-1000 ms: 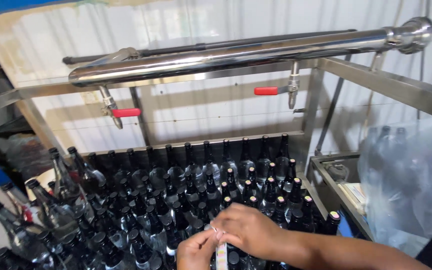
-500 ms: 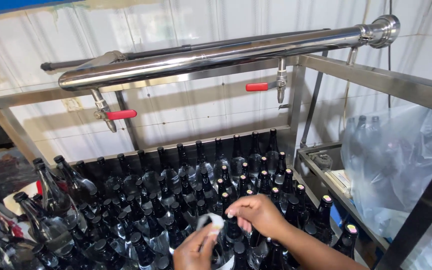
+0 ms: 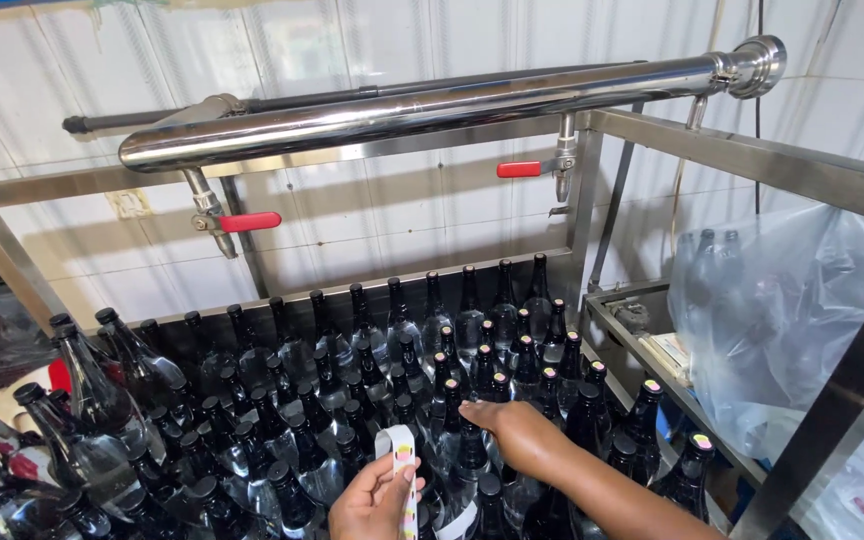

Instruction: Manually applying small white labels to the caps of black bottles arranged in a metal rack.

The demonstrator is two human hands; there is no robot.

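While the left hand (image 3: pixel 372 502) pinched a strip of small coloured seals (image 3: pixel 404 470), the right hand (image 3: pixel 512 432) lay loosely open, empty, on the capped bottles (image 3: pixel 372 380). Only some right-side caps (image 3: pixel 652 386) bore coloured seals; most looked bare.

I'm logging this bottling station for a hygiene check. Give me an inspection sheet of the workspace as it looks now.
Surface: stainless steel frame tray, packed full.
Job's things: clear glass bottles with black caps; white strip with coloured dots.
Clutter: clear plastic bag of bottles.
Grippers: left hand holds the strip; right hand rests on bottle tops.
Cables: thin cable on wall.
Surroundings: white tiled wall; shiny steel pipe with red-handled taps.
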